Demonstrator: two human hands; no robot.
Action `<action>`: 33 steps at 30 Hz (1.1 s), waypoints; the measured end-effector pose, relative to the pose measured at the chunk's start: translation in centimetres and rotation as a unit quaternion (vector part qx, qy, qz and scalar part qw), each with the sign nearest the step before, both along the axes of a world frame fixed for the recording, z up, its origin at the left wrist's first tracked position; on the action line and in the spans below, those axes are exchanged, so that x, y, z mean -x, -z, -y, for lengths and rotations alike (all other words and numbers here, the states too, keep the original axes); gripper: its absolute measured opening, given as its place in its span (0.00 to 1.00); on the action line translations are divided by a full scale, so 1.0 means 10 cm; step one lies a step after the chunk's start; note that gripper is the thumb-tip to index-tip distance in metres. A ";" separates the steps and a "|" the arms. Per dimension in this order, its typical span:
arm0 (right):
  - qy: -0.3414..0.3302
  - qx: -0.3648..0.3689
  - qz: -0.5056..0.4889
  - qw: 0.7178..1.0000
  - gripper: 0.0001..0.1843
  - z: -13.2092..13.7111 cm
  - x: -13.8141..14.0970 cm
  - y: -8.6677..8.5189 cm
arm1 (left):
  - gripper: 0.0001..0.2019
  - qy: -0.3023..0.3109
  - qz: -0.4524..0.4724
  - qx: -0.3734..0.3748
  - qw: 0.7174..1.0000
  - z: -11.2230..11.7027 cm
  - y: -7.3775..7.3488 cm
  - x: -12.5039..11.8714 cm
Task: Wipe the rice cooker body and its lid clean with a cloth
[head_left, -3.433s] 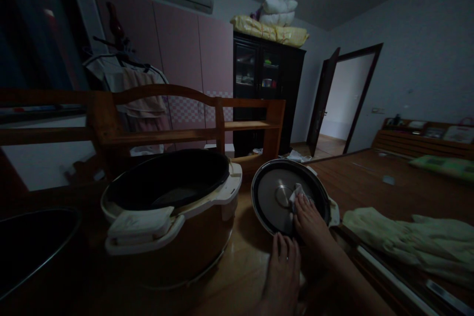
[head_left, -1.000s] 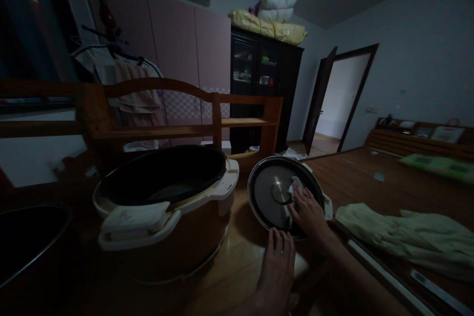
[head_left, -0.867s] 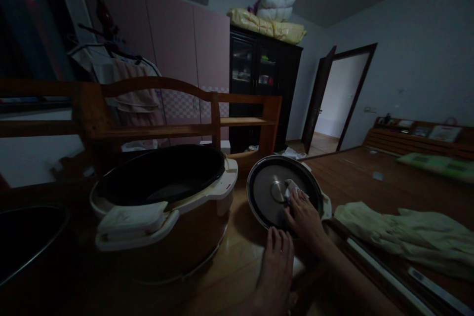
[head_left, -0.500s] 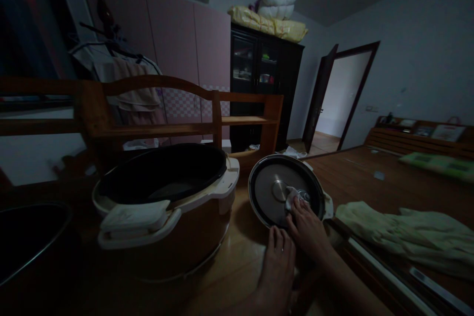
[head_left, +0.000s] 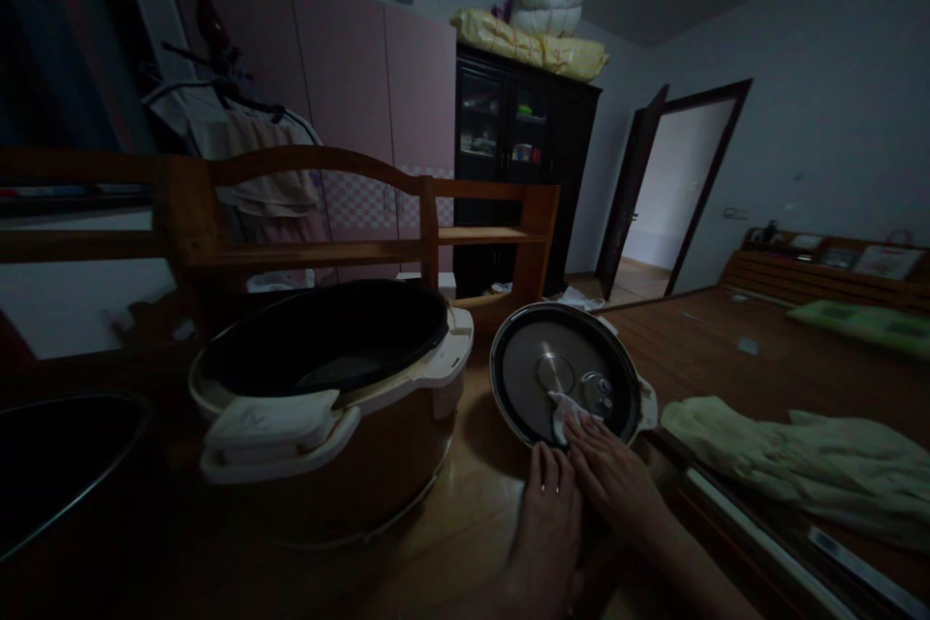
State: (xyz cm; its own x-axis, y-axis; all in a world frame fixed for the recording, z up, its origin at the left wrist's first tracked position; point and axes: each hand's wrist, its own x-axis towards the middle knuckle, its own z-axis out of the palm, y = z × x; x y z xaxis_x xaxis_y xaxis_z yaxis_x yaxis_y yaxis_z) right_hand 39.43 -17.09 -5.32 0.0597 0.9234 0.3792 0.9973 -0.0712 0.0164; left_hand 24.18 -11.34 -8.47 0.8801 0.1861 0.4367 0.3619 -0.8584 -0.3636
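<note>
A round rice cooker lid, its dark metal inner side facing me, lies tilted on the wooden surface. My left hand has its fingers over the lid's near rim; its thumb is hidden. Bunched under the fingers of my right hand is a white cloth, pressed to the lower part of the lid's inner face. Left of the lid stands the large cooker body, uncovered, with a dark interior and a pale handle toward me.
At the lower left is a dark pot, partly cut off. A wooden headboard-like rack rises behind the cooker. To the right lie a pale green cloth and a brown flat surface. Farther back stand pink wardrobes and a dark cabinet.
My right hand has slid the cloth down and slightly left across the lid, uncovering the round valve fitting. My left hand stays at the rim. The view has shifted slightly.
</note>
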 end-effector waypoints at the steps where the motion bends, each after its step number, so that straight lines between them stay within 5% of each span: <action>1: -0.010 0.008 -0.022 1.000 0.24 -0.02 0.00 -0.04 | 0.48 0.003 -0.002 -0.003 1.000 0.00 0.00 0.00; 6: -0.123 0.061 -0.103 0.985 0.24 -0.23 0.01 -0.33 | 0.45 0.010 -0.005 0.003 1.000 0.01 0.02 0.01; 10: -0.192 0.069 -0.005 0.979 0.25 -0.59 0.04 -0.54 | 0.44 0.008 0.005 0.023 1.000 0.02 0.09 0.01; 19: -0.038 -0.045 0.067 0.996 0.31 -1.20 -0.35 -0.56 | 0.54 -0.008 0.009 -0.004 1.000 -0.01 0.01 0.02; 26: 0.069 -0.090 0.093 0.989 0.34 -1.06 -0.71 -0.44 | 0.54 -0.019 -0.006 -0.012 1.000 0.00 0.00 0.00; 33: 0.077 -0.097 0.128 0.984 0.33 -0.88 -0.76 -0.38 | 0.52 -0.012 -0.022 -0.015 1.000 0.03 -0.13 0.08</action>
